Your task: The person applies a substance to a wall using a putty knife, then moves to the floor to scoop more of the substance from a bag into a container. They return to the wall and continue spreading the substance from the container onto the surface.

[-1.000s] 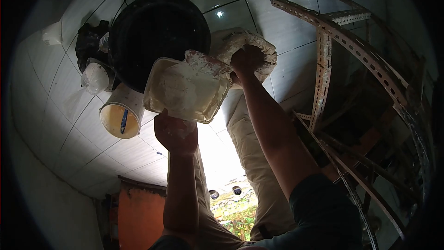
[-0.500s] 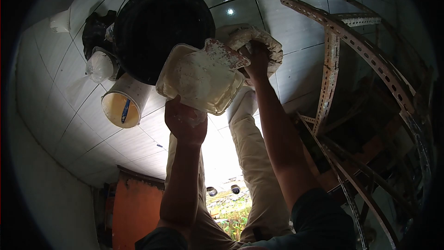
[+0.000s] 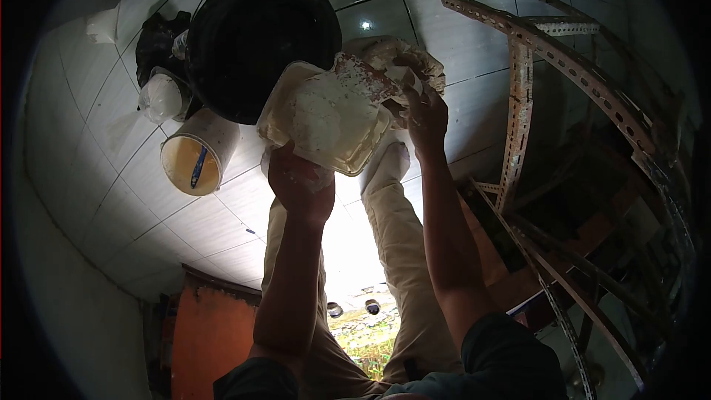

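My left hand (image 3: 300, 184) grips the near edge of a pale, plaster-smeared plastic tray (image 3: 322, 118), which is tilted up in front of me. A reddish-brown, white-speckled flat piece (image 3: 363, 78) lies across the tray's far right corner; its kind I cannot make out. My right hand (image 3: 428, 115) is closed just right of the tray, with something whitish at its fingers that I cannot identify. Behind that hand stands an open paper sack (image 3: 424, 57) with a rolled rim. A large black tub (image 3: 263, 100) sits behind the tray on the left.
A whitish bucket (image 3: 219, 139) lies tipped at the left, a blue-handled brush (image 3: 198, 167) inside. Beside the tub are a knotted clear bag (image 3: 161, 98) and a black bag (image 3: 152, 48). A perforated metal frame (image 3: 521, 111) rises on the right above the tiled floor (image 3: 452, 44).
My right hand has drawn back out of the sack's mouth, towards me and slightly right, with something whitish at its fingers. The tray, in my left hand, has shifted only slightly.
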The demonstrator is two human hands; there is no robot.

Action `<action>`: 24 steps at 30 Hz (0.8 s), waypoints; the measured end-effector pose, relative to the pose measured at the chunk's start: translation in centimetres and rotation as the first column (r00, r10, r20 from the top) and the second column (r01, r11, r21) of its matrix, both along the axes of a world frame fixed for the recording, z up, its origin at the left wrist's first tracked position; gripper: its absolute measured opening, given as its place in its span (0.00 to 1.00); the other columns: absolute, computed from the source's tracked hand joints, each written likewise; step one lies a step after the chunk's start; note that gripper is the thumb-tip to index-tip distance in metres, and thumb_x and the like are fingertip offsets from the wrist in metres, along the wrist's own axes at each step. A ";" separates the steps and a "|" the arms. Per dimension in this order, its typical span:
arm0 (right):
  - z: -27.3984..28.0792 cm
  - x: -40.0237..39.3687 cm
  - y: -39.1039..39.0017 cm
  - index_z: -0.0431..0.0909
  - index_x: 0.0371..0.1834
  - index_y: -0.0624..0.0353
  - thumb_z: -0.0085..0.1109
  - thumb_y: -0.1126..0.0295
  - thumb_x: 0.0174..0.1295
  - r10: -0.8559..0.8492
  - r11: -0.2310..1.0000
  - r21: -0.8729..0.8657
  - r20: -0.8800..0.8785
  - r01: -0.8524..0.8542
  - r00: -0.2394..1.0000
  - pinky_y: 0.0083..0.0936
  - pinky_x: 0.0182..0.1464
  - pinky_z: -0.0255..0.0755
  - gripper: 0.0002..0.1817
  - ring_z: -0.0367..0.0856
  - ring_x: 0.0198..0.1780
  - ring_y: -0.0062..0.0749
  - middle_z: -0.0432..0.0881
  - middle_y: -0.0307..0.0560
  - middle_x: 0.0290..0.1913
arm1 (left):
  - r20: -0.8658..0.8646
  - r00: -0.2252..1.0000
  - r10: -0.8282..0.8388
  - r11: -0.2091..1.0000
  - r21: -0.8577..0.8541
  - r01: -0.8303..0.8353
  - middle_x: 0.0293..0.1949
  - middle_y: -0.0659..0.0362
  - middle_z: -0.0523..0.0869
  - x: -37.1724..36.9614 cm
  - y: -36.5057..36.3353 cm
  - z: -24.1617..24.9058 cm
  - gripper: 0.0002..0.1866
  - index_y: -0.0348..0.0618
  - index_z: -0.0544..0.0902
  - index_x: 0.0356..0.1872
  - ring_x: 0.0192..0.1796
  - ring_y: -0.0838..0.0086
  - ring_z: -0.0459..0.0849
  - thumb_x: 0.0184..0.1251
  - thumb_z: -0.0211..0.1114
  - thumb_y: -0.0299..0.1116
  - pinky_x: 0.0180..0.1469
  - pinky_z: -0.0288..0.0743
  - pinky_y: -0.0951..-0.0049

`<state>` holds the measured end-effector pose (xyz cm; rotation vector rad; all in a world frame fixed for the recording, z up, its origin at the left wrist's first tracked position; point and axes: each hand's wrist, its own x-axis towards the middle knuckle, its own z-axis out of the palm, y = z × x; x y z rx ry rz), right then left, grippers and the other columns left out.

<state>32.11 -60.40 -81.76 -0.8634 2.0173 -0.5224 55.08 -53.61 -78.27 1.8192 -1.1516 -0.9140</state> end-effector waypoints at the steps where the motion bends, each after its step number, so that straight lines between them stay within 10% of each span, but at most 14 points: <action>1: 1.6 0.1 -0.4 0.75 0.57 0.65 0.60 0.62 0.67 -0.148 0.989 0.030 0.260 0.145 0.954 0.26 0.42 0.79 0.21 0.83 0.41 0.29 0.82 0.44 0.40 | 0.003 1.000 0.007 1.000 -0.001 -0.007 0.36 0.55 0.83 -0.1 0.1 -0.1 0.15 0.38 0.80 0.41 0.35 0.65 0.82 0.59 0.69 0.37 0.37 0.76 0.68; 7: 5.1 -1.9 0.9 0.67 0.64 0.56 0.57 0.67 0.66 -0.299 0.915 0.008 0.685 0.403 0.665 0.40 0.56 0.77 0.23 0.80 0.54 0.39 0.74 0.50 0.56 | 0.047 0.997 0.055 0.998 -0.039 -0.053 0.36 0.56 0.84 -1.1 -0.8 1.5 0.13 0.38 0.80 0.41 0.35 0.66 0.82 0.60 0.67 0.35 0.37 0.75 0.69; 8: 5.9 -2.1 0.9 0.64 0.65 0.57 0.58 0.70 0.65 -0.321 0.874 0.012 0.766 0.486 0.557 0.42 0.59 0.77 0.25 0.79 0.56 0.42 0.72 0.54 0.58 | -0.621 0.625 0.473 0.873 0.235 -0.427 0.35 0.57 0.83 -1.8 -1.9 3.3 0.10 0.39 0.80 0.40 0.34 0.68 0.81 0.61 0.66 0.33 0.37 0.75 0.71; 9: 6.8 -2.2 0.8 0.59 0.67 0.54 0.57 0.74 0.64 -0.325 0.864 0.019 0.785 0.503 0.528 0.46 0.63 0.74 0.28 0.75 0.61 0.46 0.68 0.55 0.61 | -0.756 -0.225 0.614 0.639 0.644 -0.420 0.34 0.58 0.83 -2.1 -2.7 4.5 0.08 0.39 0.80 0.39 0.34 0.70 0.81 0.63 0.65 0.30 0.37 0.75 0.72; 13: 10.4 -0.9 0.7 0.52 0.70 0.52 0.65 0.75 0.58 -0.155 0.872 -0.201 0.753 0.447 0.640 0.46 0.69 0.67 0.39 0.68 0.66 0.46 0.66 0.54 0.64 | -0.910 -0.272 0.314 0.887 0.383 -0.256 0.33 0.62 0.81 -1.1 -1.1 2.3 0.04 0.41 0.79 0.40 0.33 0.75 0.80 0.69 0.59 0.29 0.38 0.76 0.75; 16: 12.3 0.1 1.6 0.53 0.69 0.53 0.70 0.74 0.54 0.038 0.918 -0.378 0.392 0.123 0.919 0.43 0.71 0.63 0.42 0.66 0.68 0.46 0.64 0.55 0.65 | -0.876 0.016 0.483 0.819 0.445 -0.363 0.32 0.66 0.79 -2.1 -1.1 2.6 0.08 0.43 0.77 0.41 0.34 0.81 0.79 0.75 0.51 0.33 0.38 0.77 0.77; 19: 13.0 2.6 2.5 0.56 0.69 0.64 0.76 0.70 0.50 0.092 0.898 -0.438 0.244 0.025 0.965 0.38 0.68 0.64 0.46 0.67 0.65 0.43 0.65 0.56 0.64 | -0.918 -0.146 0.370 0.865 0.397 -0.306 0.31 0.67 0.78 -2.1 -2.8 4.7 0.11 0.46 0.77 0.39 0.34 0.84 0.78 0.76 0.47 0.37 0.39 0.77 0.78; 21: 13.2 4.6 2.0 0.57 0.68 0.64 0.78 0.68 0.48 0.220 0.879 -0.446 0.067 -0.168 0.973 0.38 0.68 0.64 0.46 0.67 0.65 0.44 0.64 0.57 0.64 | -0.676 -0.168 0.718 0.595 0.721 -0.356 0.31 0.58 0.82 -2.6 -5.7 7.8 0.22 0.47 0.70 0.11 0.48 0.70 0.81 0.69 0.51 0.34 0.58 0.74 0.66; 24: 11.5 6.0 2.0 0.58 0.66 0.52 0.78 0.65 0.40 0.437 0.691 -0.485 -0.310 -0.536 0.844 0.47 0.66 0.66 0.48 0.61 0.67 0.51 0.60 0.56 0.63 | -0.813 -0.103 0.573 0.759 0.574 -0.307 0.38 0.56 0.83 -2.5 -4.2 7.0 0.18 0.44 0.74 0.16 0.50 0.69 0.81 0.69 0.52 0.35 0.59 0.74 0.66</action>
